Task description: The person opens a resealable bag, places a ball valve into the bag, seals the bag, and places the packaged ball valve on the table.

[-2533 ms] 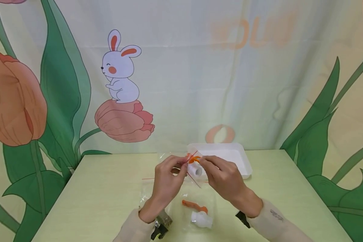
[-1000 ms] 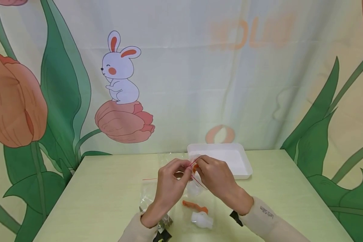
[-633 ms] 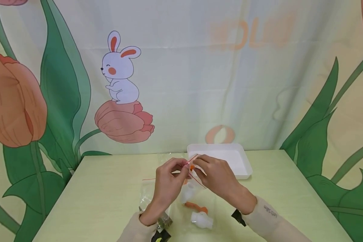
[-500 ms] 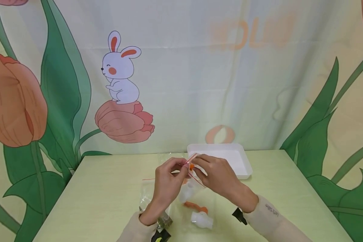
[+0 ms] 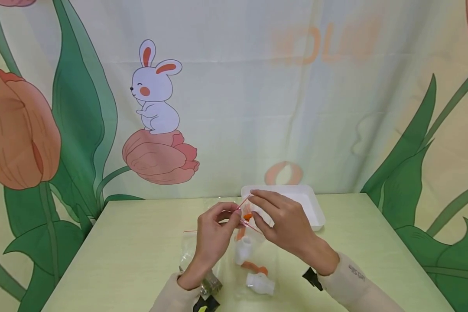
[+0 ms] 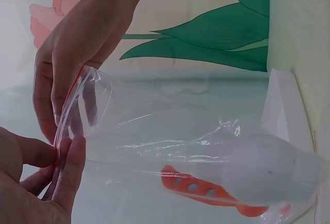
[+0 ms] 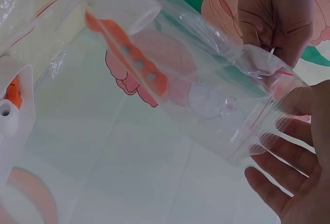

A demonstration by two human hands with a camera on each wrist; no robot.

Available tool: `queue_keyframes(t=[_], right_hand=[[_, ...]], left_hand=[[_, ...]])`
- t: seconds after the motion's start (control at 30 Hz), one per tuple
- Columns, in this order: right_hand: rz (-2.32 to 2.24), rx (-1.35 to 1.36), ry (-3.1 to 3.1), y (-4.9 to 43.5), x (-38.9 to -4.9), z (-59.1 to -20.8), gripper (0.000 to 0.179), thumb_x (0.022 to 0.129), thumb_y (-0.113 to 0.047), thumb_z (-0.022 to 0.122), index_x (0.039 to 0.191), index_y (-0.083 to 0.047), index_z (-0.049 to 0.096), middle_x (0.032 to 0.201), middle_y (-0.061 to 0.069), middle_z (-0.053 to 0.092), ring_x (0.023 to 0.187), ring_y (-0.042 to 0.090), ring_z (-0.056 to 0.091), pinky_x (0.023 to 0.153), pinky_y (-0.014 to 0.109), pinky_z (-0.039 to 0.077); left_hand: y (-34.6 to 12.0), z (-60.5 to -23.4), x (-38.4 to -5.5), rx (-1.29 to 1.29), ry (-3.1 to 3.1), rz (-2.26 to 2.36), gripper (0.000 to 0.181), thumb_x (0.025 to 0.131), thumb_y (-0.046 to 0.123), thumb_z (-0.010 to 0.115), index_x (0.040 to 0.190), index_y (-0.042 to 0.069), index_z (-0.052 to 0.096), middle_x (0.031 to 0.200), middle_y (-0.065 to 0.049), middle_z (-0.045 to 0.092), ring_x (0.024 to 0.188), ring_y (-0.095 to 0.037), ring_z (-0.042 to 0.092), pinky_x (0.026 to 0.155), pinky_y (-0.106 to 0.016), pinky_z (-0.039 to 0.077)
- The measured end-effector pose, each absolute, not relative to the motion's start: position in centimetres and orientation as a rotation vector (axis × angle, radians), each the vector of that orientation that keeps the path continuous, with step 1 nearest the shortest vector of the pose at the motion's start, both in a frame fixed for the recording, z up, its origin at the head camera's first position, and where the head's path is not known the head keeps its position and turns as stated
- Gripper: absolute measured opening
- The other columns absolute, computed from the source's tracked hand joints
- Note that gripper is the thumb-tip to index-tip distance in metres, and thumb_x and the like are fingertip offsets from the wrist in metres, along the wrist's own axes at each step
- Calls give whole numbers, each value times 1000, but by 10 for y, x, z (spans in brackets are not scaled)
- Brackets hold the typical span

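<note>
A clear zip bag with a red strip (image 6: 154,115) hangs between the hands. Inside lie a white plastic pipe fitting (image 6: 258,167) and an orange handle (image 6: 191,185) with several holes. My left hand (image 5: 216,229) pinches the bag's mouth at one side between thumb and fingers. My right hand (image 5: 288,221) touches the other side of the mouth, its fingers spread and mostly straight in the right wrist view. In the head view the fitting and handle show below the fingertips, low in the bag.
A white tray (image 5: 316,212) stands at the back; the right wrist view shows a white fitting (image 7: 6,113) with an orange piece in it. Another bagged white fitting (image 5: 260,284) and orange handle (image 5: 255,267) lie in front. A shiny metallic thing (image 5: 212,284) lies by the left wrist.
The orange handle earlier pinched by the right hand is inside the bag, lower down with the white fitting. The right hand's fingers have spread and moved a little right and up.
</note>
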State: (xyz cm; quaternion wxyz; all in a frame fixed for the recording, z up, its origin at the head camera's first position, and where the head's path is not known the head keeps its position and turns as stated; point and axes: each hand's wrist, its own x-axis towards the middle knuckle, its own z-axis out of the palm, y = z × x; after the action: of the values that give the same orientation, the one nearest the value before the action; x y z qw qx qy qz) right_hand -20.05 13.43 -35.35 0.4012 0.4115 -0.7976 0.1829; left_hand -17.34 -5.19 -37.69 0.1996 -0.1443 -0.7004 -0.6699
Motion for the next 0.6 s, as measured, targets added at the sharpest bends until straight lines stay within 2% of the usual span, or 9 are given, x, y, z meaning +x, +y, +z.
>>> queue_keyframes(t=[0.1,0.2,0.4,0.6], right_hand=[[477,1051,-2017,136,-201,-352,39,90,-27,65,126,-13,65,134,7,62,119,25,62,99,45,52],[465,1048,-2057,137,-199,-351,49,94,-40,57,137,-17,58,144,7,54,132,29,51,109,56,40],[392,1010,-2186,140,-195,-350,68,96,-64,40,152,-26,37,158,2,36,144,30,36,113,65,26],[362,965,-2228,144,-192,-350,77,92,-71,39,155,-27,29,163,1,25,150,30,24,114,69,19]], left_hand=[[-53,-376,-173,-391,-1959,-1880,9,90,0,67,97,-4,70,89,-18,70,68,-15,72,64,-30,61],[-53,-375,-172,-373,-1953,-1892,8,89,0,67,97,0,71,90,-18,70,70,-14,72,64,-30,61],[-55,-374,-172,-325,-1941,-1907,9,89,1,68,96,4,72,89,-16,70,70,-13,72,65,-30,61],[-56,-374,-172,-302,-1942,-1911,8,90,4,69,98,4,71,90,-16,69,71,-13,72,66,-29,61]])
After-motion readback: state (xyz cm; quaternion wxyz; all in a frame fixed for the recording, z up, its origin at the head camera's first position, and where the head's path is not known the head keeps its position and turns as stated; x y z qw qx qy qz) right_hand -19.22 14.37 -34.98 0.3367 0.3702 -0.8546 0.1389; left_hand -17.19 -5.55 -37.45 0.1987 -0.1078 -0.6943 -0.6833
